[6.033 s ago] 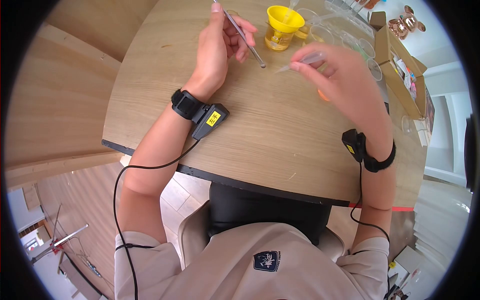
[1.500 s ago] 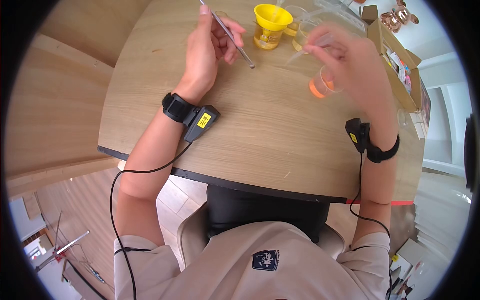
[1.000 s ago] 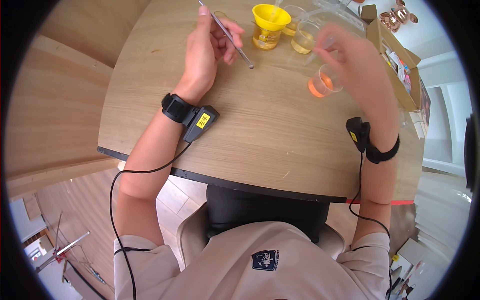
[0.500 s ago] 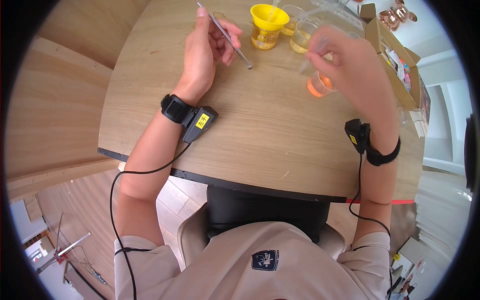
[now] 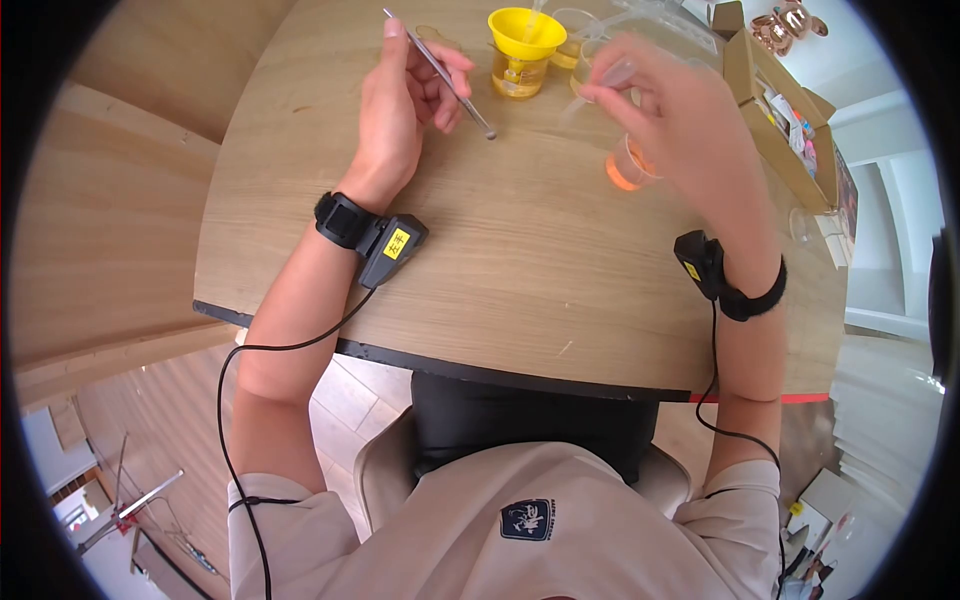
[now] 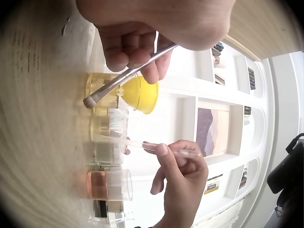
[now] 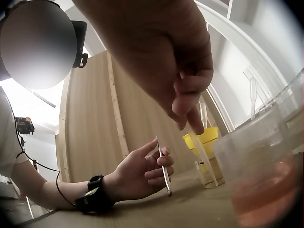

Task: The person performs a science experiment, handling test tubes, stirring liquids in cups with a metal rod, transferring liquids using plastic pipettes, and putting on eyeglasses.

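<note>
While the left hand [image 5: 398, 108] pinches a metal stick [image 5: 442, 75], the right hand [image 5: 690, 118] pinches a dropper [image 6: 134, 143], its long axis slanting down; a cup of orange liquid [image 6: 109, 184] stands below that right grip, nearer it than the left.

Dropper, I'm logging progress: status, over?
Left hand holding metal rod. Right hand pinching dropper, tip down. Possible obstacle: cup of orange liquid close to right hand.

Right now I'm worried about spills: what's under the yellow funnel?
A clear beaker holding yellowish liquid. From the head camera, the funnel hides the beaker's mouth; the table directly under the beaker is covered.
</note>
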`<state>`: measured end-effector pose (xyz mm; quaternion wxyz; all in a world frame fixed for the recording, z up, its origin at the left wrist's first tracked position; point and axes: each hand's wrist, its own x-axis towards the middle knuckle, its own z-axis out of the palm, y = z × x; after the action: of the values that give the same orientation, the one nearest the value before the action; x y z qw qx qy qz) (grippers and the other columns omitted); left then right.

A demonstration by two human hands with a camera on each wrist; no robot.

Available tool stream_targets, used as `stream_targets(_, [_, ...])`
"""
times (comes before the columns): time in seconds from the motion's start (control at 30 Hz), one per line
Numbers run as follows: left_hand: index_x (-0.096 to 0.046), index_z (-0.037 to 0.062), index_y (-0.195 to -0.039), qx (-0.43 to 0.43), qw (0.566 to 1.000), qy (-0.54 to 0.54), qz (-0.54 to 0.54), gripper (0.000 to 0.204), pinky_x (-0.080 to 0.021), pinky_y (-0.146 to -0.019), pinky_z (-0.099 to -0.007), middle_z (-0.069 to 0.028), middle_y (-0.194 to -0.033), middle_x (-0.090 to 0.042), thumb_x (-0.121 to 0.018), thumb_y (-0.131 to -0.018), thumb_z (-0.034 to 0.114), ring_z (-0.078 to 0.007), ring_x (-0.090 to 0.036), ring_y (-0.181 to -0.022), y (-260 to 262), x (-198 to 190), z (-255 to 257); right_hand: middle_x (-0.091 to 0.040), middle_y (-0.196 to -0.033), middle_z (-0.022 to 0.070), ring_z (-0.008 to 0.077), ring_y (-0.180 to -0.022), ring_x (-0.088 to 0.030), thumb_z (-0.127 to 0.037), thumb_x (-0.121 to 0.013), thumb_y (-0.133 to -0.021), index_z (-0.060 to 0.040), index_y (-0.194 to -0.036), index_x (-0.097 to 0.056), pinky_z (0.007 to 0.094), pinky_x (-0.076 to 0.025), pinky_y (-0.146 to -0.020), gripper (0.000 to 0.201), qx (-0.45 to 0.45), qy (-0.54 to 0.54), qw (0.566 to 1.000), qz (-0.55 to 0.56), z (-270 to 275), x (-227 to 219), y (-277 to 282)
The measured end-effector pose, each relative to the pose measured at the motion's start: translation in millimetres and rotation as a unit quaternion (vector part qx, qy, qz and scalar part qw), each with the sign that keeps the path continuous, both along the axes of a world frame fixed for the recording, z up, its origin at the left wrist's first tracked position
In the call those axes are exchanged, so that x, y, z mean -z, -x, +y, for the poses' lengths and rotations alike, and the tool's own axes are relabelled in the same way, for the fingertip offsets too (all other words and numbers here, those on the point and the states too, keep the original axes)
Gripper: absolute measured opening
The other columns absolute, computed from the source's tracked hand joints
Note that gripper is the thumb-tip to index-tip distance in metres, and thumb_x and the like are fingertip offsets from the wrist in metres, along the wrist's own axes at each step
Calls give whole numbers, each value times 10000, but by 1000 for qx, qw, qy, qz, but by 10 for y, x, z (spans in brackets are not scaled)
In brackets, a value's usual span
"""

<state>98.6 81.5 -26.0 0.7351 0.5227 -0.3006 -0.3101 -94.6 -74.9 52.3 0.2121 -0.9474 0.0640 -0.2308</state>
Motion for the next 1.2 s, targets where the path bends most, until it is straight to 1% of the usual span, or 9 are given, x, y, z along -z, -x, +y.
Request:
stream_targets(0.47, [-625,12,-958,7,1000,4,8,664,-390,-526,-289,-78,-756,-606,-225,-1093,524,-133,-423,-525,5,-3,-7,-612,-703,118,344,-652,-585,-122,-649,-892,-64,-921,-516,432,-424,-587,148,32,68,996,40,-96,58,45])
stream_targets(0.7, [-623,16,-954,2,1000,-6,7,668,-390,-524,-290,-79,-765,-612,-248,-1081,555,-130,-434,-528,-3,-5,-1,-625,-713,102,331,-664,-605,-126,-657,-890,-67,-919,-534,406,-439,-584,140,29,41,996,77,7,-38,74])
stream_targets(0.77, [-623,16,-954,1,1000,-11,6,673,-389,-523,-289,-78,-766,-614,-258,-1075,568,-129,-436,-528,-13,-14,2,-581,-666,31,110,-494,-473,-136,-694,-914,-71,-980,-596,272,-349,-501,134,-6,56,998,-11,-25,-10,75])
stream_targets(0.8, [-623,14,-953,0,1000,-11,3,678,-387,-522,-289,-79,-766,-615,-264,-1071,578,-128,-436,-527,-13,-14,4,-581,-666,31,110,-494,-473,-136,-694,-914,-71,-980,-596,272,-349,-501,134,-10,55,998,-11,31,-49,63])
stream_targets(0.87, [-623,12,-953,-2,1000,-9,0,684,-385,-521,-288,-79,-765,-615,-271,-1066,587,-127,-436,-527,-21,-3,11,-691,-789,55,266,-624,-643,-176,-705,-899,-101,-993,-602,354,-475,-594,158,6,-90,993,72,186,-173,52])
stream_targets(1.0, [-627,7,-953,-4,1000,-12,1,691,-381,-518,-287,-78,-764,-617,-263,-1069,584,-126,-436,-528,-16,6,-1,-689,-785,41,238,-579,-631,-202,-729,-893,-104,-996,-609,335,-465,-574,185,-25,-35,997,66,284,-70,-1])
stream_targets(1.1, [-630,7,-952,-3,1000,-10,2,695,-380,-517,-287,-76,-764,-619,-260,-1069,584,-124,-435,-528,-20,-1,6,-680,-766,30,203,-575,-621,-218,-739,-891,-113,-1013,-614,313,-448,-560,204,22,-102,989,108,327,-67,-31])
stream_targets(1.17, [-632,7,-952,1,1000,-8,1,697,-379,-517,-287,-75,-764,-620,-259,-1069,585,-123,-435,-528,-23,-5,0,-654,-724,31,176,-543,-573,-229,-731,-900,-118,-1007,-626,306,-417,-541,186,-63,12,998,12,275,78,-53])
stream_targets(1.2, [-633,7,-952,2,1000,-9,3,698,-378,-516,-287,-74,-763,-619,-259,-1070,584,-122,-435,-528,-25,-4,0,-654,-724,31,176,-543,-573,-229,-731,-900,-118,-1007,-626,306,-417,-541,186,-63,12,998,12,292,46,-47])
